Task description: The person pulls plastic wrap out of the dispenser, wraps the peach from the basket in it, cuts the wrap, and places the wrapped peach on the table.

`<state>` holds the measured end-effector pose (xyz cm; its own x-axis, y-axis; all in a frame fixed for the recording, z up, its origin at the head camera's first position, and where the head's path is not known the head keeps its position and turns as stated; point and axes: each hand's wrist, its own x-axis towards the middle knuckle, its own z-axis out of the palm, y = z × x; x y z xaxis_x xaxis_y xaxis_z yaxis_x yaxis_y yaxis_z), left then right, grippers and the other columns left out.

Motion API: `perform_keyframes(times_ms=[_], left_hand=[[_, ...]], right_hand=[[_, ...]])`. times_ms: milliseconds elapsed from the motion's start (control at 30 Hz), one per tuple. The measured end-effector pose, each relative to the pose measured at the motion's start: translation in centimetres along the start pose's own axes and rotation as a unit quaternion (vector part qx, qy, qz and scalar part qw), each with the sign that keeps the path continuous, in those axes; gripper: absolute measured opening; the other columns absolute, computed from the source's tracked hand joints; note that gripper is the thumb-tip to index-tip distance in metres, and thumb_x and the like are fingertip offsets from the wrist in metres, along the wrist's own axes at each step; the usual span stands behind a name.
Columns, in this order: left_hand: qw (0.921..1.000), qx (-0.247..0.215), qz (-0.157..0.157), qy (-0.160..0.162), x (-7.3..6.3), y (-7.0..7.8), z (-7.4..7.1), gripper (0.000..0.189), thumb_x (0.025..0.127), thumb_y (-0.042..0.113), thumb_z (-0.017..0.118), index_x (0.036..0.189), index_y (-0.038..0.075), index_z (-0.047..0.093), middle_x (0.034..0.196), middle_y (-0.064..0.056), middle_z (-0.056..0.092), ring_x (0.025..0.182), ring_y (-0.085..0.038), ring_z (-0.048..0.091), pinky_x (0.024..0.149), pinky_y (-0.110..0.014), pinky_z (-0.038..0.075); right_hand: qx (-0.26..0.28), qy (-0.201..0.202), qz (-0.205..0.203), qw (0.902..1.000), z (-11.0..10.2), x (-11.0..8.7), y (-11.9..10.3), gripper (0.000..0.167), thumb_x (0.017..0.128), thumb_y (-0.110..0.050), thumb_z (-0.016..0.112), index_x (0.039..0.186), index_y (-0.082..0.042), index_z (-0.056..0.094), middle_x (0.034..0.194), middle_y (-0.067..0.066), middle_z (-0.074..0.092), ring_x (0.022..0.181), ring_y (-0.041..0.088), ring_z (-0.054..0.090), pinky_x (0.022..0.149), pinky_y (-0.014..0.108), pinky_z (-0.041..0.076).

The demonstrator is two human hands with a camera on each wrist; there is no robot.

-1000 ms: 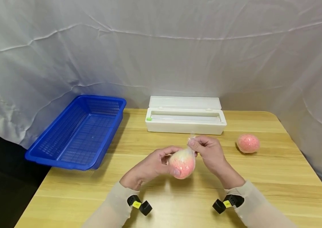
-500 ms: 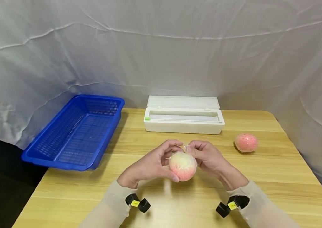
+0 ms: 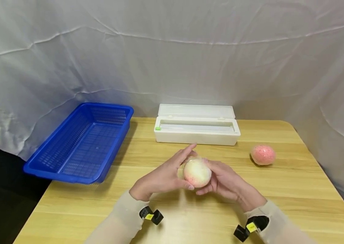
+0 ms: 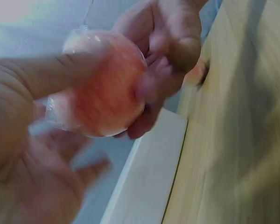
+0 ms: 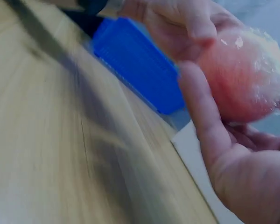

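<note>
A pink and pale-yellow peach, wrapped in clear cling film, is held up between both hands over the table. My right hand grips it from the right, fingers curled round its side. On the left, my left hand has its thumb against the peach, while its fingers are stretched out and spread. Seen from the left wrist, the left thumb lies across the peach and the blurred fingers stand apart from it. Gathered film glistens on the peach in the right wrist view.
A second wrapped peach lies at the right of the wooden table. Behind the hands stands a white cling film box, its lid up and a roll inside. A blue plastic basket sits at the left edge.
My right hand has gone from pinching the twisted film to gripping the peach's side. The peach has turned, its pale end now facing up. The left fingers have straightened.
</note>
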<state>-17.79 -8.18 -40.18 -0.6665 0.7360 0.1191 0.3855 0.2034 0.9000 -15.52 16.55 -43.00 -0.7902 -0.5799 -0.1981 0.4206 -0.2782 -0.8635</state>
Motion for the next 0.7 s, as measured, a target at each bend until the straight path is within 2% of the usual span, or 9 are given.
perform_keyframes(times_ms=[67, 100, 200, 267, 333, 433, 500, 567, 700], left_hand=[[0.9994, 0.015, -0.029, 0.008, 0.2, 0.1, 0.0, 0.113, 0.087, 0.006, 0.086, 0.170, 0.034, 0.015, 0.163, -0.006, 0.039, 0.146, -0.026, 0.048, 0.121, -0.048, 0.041], [0.9987, 0.014, -0.047, 0.011, 0.3, 0.2, 0.1, 0.110, 0.088, 0.010, 0.087, 0.170, 0.033, 0.017, 0.162, -0.006, 0.040, 0.143, -0.025, 0.051, 0.118, -0.046, 0.045], [0.9961, -0.023, -0.080, 0.030, 0.7, 0.2, 0.5, 0.098, 0.090, 0.021, 0.087, 0.168, 0.025, 0.026, 0.155, -0.007, 0.049, 0.126, -0.021, 0.062, 0.103, -0.036, 0.056], [0.9943, -0.051, -0.082, 0.046, 1.1, 0.1, 1.0, 0.092, 0.091, 0.026, 0.086, 0.164, 0.021, 0.032, 0.147, -0.006, 0.054, 0.115, -0.017, 0.064, 0.094, -0.032, 0.058], [0.9926, -0.069, -0.072, 0.069, 1.3, 0.0, 1.5, 0.082, 0.093, 0.028, 0.084, 0.160, 0.020, 0.037, 0.143, -0.006, 0.056, 0.111, -0.016, 0.063, 0.088, -0.030, 0.059], [0.9880, -0.112, -0.055, 0.091, 1.5, -0.2, 2.3, 0.073, 0.095, 0.022, 0.080, 0.156, 0.020, 0.039, 0.143, -0.006, 0.053, 0.111, -0.018, 0.062, 0.086, -0.031, 0.060], [0.9859, -0.122, -0.047, 0.104, 1.6, -0.3, 2.7, 0.070, 0.097, 0.021, 0.077, 0.155, 0.021, 0.039, 0.142, -0.009, 0.052, 0.109, -0.019, 0.062, 0.084, -0.031, 0.060], [0.9849, -0.117, -0.046, 0.120, 1.8, -0.4, 3.2, 0.065, 0.099, 0.022, 0.074, 0.153, 0.022, 0.039, 0.140, -0.011, 0.053, 0.107, -0.019, 0.062, 0.083, -0.031, 0.059], [0.9845, -0.082, -0.044, 0.149, 2.1, -0.2, 3.8, 0.057, 0.103, 0.025, 0.068, 0.152, 0.021, 0.039, 0.136, -0.012, 0.055, 0.103, -0.018, 0.061, 0.080, -0.029, 0.058]], right_hand=[[-0.048, 0.058, -0.044, 0.9961, 0.4, 0.1, -0.1, 0.051, 0.115, -0.033, 0.045, 0.145, 0.008, 0.047, 0.122, 0.012, 0.070, 0.098, 0.028, 0.077, 0.086, 0.047, 0.064], [-0.080, 0.092, -0.065, 0.9904, 0.7, 0.1, -0.1, 0.050, 0.114, -0.031, 0.048, 0.143, 0.010, 0.049, 0.119, 0.009, 0.070, 0.096, 0.025, 0.077, 0.084, 0.044, 0.065], [-0.168, 0.188, -0.103, 0.9623, 2.0, 0.5, -0.2, 0.045, 0.111, -0.026, 0.056, 0.138, 0.009, 0.055, 0.111, 0.005, 0.069, 0.091, 0.017, 0.073, 0.079, 0.036, 0.065], [-0.200, 0.231, -0.112, 0.9455, 2.8, 0.7, -0.2, 0.041, 0.110, -0.026, 0.059, 0.137, 0.005, 0.057, 0.110, 0.006, 0.066, 0.092, 0.015, 0.068, 0.077, 0.031, 0.063], [-0.214, 0.251, -0.119, 0.9364, 3.5, 0.9, -0.1, 0.039, 0.110, -0.027, 0.057, 0.137, 0.001, 0.058, 0.113, 0.009, 0.064, 0.095, 0.016, 0.064, 0.078, 0.029, 0.061], [-0.211, 0.265, -0.132, 0.9317, 4.4, 1.3, 0.1, 0.038, 0.112, -0.032, 0.053, 0.138, -0.004, 0.057, 0.118, 0.012, 0.060, 0.099, 0.018, 0.061, 0.080, 0.028, 0.057], [-0.209, 0.275, -0.140, 0.9281, 4.8, 1.5, 0.2, 0.038, 0.112, -0.034, 0.051, 0.137, -0.006, 0.058, 0.119, 0.012, 0.061, 0.100, 0.018, 0.060, 0.081, 0.027, 0.055], [-0.205, 0.292, -0.151, 0.9219, 5.1, 1.8, 0.3, 0.038, 0.112, -0.034, 0.050, 0.137, -0.006, 0.059, 0.119, 0.013, 0.061, 0.101, 0.017, 0.059, 0.083, 0.027, 0.054], [-0.226, 0.334, -0.166, 0.8999, 5.5, 2.1, 0.6, 0.040, 0.112, -0.034, 0.048, 0.135, -0.004, 0.062, 0.125, 0.014, 0.060, 0.105, 0.017, 0.055, 0.086, 0.027, 0.050]])
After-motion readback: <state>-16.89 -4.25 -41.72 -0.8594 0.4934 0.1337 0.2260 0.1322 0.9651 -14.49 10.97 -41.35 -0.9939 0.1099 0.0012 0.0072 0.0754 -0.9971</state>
